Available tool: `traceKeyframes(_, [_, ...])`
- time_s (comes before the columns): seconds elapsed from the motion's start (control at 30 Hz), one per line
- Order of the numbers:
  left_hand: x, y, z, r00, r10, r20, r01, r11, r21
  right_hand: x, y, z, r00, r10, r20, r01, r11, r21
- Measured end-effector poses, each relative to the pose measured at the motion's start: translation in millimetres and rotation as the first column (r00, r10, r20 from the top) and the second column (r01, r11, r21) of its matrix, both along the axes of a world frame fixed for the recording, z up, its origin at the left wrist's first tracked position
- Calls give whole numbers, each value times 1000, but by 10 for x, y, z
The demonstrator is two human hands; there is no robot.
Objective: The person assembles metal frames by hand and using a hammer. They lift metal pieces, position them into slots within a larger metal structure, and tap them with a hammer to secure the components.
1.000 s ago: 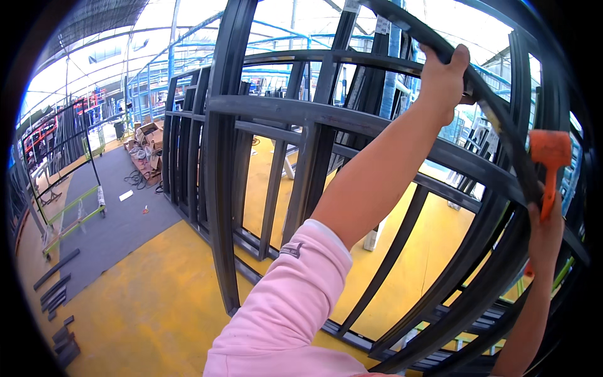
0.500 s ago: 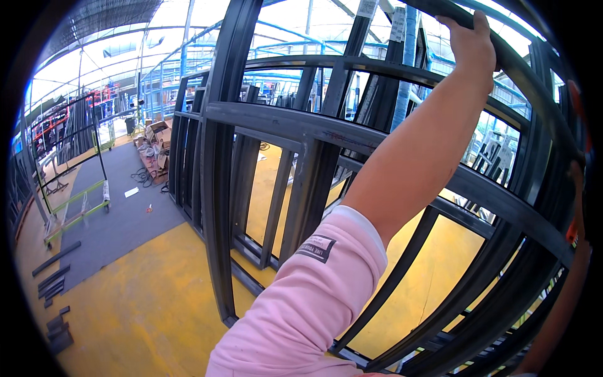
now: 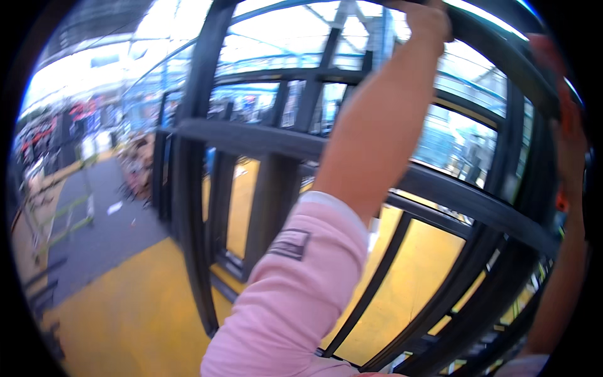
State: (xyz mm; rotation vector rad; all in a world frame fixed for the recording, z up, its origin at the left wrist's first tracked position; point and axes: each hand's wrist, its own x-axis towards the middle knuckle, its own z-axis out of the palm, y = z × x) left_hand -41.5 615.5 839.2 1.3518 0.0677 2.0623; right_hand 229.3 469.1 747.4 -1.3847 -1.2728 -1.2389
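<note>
My left hand (image 3: 429, 22) reaches up and is closed round the top bar of a dark grey metal frame (image 3: 264, 139); its fingertips are partly cut off by the upper edge. The frame is tall and stands upright, with crossbars and uprights. Along the right rim rises my right hand (image 3: 569, 154), blurred and squeezed by the lens. An orange-red thing (image 3: 561, 202) shows beside it, too smeared to name. Whether the right fingers close on it cannot be made out.
More dark frames (image 3: 164, 176) stand behind and beside this one. At the left are a green wheeled trolley (image 3: 69, 220), a heap of brown cardboard (image 3: 137, 164) and dark bar pieces on the floor. A grey mat (image 3: 119, 229) lies on the yellow floor (image 3: 138, 308).
The view has shifted and blurred. My left hand keeps its hold on the top bar, now higher and further left in view. More of my right arm shows at the right rim.
</note>
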Motion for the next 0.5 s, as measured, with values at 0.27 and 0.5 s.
traceKeyframes(0.27, [465,353,625,954,-77,291,50,994,97,-239,-333,-1166,938,85,-335,-298,692,-658])
traceKeyframes(0.5, [552,668,1385,966,-181,183,146,971,190,88,-218,-1546,932,359,-39,-330,801,-499])
